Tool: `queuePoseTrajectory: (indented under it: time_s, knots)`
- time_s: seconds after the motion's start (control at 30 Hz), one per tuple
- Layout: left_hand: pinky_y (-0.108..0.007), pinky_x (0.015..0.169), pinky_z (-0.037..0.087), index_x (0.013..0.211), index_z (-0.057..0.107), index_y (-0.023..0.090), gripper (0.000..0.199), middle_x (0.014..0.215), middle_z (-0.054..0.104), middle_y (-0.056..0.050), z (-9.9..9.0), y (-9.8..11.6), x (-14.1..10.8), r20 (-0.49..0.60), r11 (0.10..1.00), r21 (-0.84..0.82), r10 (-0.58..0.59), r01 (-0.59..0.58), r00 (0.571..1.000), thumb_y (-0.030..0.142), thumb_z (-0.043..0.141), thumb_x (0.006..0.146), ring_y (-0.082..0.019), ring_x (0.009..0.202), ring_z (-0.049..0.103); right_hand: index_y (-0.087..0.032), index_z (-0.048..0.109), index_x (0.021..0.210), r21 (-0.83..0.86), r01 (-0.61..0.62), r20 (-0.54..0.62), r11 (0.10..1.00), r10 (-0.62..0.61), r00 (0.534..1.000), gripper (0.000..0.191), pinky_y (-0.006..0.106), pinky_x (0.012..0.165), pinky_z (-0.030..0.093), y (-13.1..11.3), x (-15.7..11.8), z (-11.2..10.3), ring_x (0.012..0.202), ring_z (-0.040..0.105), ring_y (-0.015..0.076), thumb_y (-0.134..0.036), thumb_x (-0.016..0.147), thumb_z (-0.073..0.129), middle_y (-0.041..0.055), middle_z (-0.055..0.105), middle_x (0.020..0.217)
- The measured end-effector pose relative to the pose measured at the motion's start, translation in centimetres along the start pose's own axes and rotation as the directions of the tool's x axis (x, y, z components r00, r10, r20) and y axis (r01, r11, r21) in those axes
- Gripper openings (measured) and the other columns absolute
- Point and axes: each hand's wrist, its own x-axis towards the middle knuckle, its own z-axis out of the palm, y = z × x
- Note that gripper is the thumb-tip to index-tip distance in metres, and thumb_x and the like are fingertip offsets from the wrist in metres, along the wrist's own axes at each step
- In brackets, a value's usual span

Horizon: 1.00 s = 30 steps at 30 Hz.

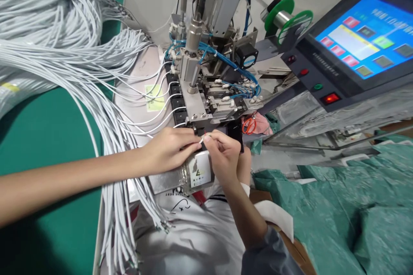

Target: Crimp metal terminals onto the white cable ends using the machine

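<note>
My left hand [171, 148] reaches in from the left, its fingers pinched on a white cable [201, 140] near the cable's end. My right hand [222, 150] is closed on the thin coloured wires at that end, close to my left fingertips. Both hands are just in front of the metal machine [193, 103]. Several white cables run in curves into a row of black blocks [178, 104] on the machine's left side. Below the hands lies a clear bag with a white label [200, 172].
Large bundles of white cables [48, 8] lie on the green mat [48, 146] at the left. A control panel with a blue screen [368, 38] stands at the right. Orange-handled scissors [249, 124] and a pink cloth [263, 124] lie beside the machine. Green sheeting [338, 197] is at the lower right.
</note>
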Motion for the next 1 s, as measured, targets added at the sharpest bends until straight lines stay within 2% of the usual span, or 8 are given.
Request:
queuePoseTrajectory:
  time_s: [0.13,0.2,0.27,0.43,0.67,0.77,0.9,1.0]
  knots:
    - [-0.023,0.054,0.044,0.096,0.06,0.011,0.024,0.084,0.055,-0.007,0.0,-0.6,0.1,0.259,0.945,0.326,-0.079,-0.01,0.963,0.016,0.037,0.09,-0.011,0.058,0.054,-0.016,0.063,0.067,-0.082,-0.08,0.049,0.993,0.084,0.995,0.02,0.025,0.06,0.042,2.2,0.3,-1.2,0.066,0.052,0.0137,-0.027,0.08,0.053,0.0018,0.057,0.067]
    - [-0.023,0.052,0.045,0.102,0.057,0.01,0.028,0.089,0.054,-0.008,0.1,-0.9,0.0,0.324,0.903,0.427,-0.099,-0.052,0.941,0.008,0.037,0.083,-0.011,0.055,0.053,-0.016,0.065,0.074,-0.076,-0.133,0.04,0.988,0.137,0.99,0.018,0.026,0.064,0.044,3.1,0.5,-1.7,0.07,0.055,0.0146,-0.027,0.08,0.053,0.0028,0.061,0.073]
    - [-0.024,0.054,0.047,0.108,0.055,0.009,0.035,0.091,0.054,-0.009,0.3,-1.2,0.0,0.363,0.885,0.458,-0.094,-0.089,0.927,0.003,0.038,0.078,-0.012,0.057,0.055,-0.016,0.065,0.078,-0.033,-0.202,0.057,0.979,0.204,0.977,0.017,0.025,0.062,0.044,3.8,0.6,-1.8,0.067,0.055,0.0138,-0.029,0.078,0.055,0.0026,0.063,0.074]
    - [-0.023,0.057,0.049,0.112,0.054,0.008,0.041,0.093,0.055,-0.009,0.4,-1.3,-0.1,0.392,0.878,0.466,-0.096,-0.108,0.915,0.002,0.04,0.074,-0.012,0.062,0.057,-0.015,0.062,0.071,0.06,-0.282,0.098,0.958,0.275,0.956,0.016,0.023,0.054,0.041,4.5,0.9,-1.1,0.056,0.049,0.0104,-0.03,0.075,0.06,-0.0004,0.058,0.063]
    - [-0.023,0.05,0.045,0.127,0.047,0.012,0.056,0.087,0.055,-0.007,0.3,-1.1,0.0,0.391,0.881,0.461,-0.094,-0.107,0.916,0.003,0.042,0.073,-0.012,0.055,0.055,-0.016,0.058,0.067,0.031,-0.288,0.17,0.957,0.279,0.945,0.016,0.022,0.05,0.038,4.4,1.5,-1.1,0.052,0.045,0.0094,-0.03,0.075,0.057,-0.0023,0.052,0.057]
    - [-0.024,0.049,0.046,0.126,0.048,0.011,0.053,0.089,0.055,-0.009,0.2,-1.0,0.1,0.418,0.85,0.508,-0.106,-0.136,0.902,0.003,0.043,0.074,-0.012,0.053,0.055,-0.016,0.056,0.066,0.029,-0.299,0.2,0.954,0.287,0.937,0.015,0.022,0.05,0.036,4.6,1.8,-1.1,0.051,0.044,0.0091,-0.029,0.075,0.056,-0.0032,0.05,0.056]
    - [-0.027,0.049,0.047,0.123,0.049,0.007,0.046,0.092,0.056,-0.011,0.2,-0.7,0.4,0.472,0.778,0.581,-0.084,-0.238,0.878,0.004,0.043,0.078,-0.015,0.056,0.058,-0.017,0.053,0.064,0.047,-0.324,0.24,0.945,0.304,0.922,0.015,0.021,0.049,0.034,4.9,2.0,-0.9,0.05,0.042,0.0085,-0.027,0.075,0.055,-0.0044,0.048,0.055]
    - [-0.029,0.046,0.048,0.119,0.051,0.004,0.041,0.091,0.055,-0.012,0.2,-0.4,0.5,0.494,0.732,0.611,-0.055,-0.301,0.868,0.002,0.04,0.079,-0.017,0.056,0.059,-0.017,0.053,0.064,0.057,-0.346,0.22,0.936,0.326,0.919,0.015,0.021,0.048,0.034,4.9,1.8,-0.8,0.048,0.039,0.0076,-0.026,0.075,0.055,-0.0053,0.045,0.052]
